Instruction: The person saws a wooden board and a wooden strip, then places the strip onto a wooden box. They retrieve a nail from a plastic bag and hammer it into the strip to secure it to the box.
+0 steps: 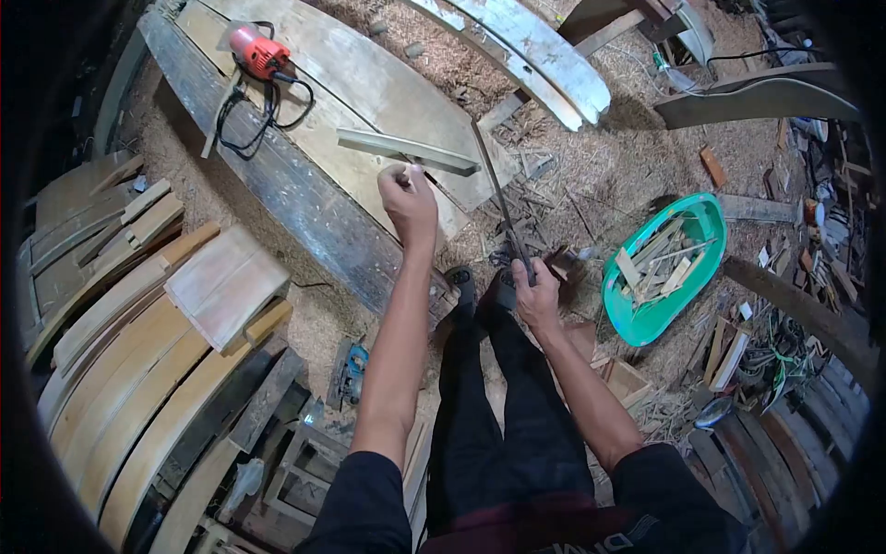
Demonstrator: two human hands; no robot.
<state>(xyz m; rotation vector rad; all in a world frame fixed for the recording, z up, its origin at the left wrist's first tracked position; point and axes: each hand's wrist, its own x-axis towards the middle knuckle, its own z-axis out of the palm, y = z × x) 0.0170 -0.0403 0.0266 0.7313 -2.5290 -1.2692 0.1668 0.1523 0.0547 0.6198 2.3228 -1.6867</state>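
Bar [499, 185] juts from the right hand [538, 297], fingers wrapped round it; left hand [411, 205], fingers curled, nears wooden strip [406, 150]

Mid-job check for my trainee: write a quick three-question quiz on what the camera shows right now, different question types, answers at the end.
1. Multiple choice: what does the green tub hold?
a) A coiled cord
b) Wood scraps
c) A hammer

2. True or false: the red power tool rests on the wooden boards.

3. Fill in: the long, thin dark bar is gripped in the person's ____.

Key: 1 b; 2 true; 3 right hand.
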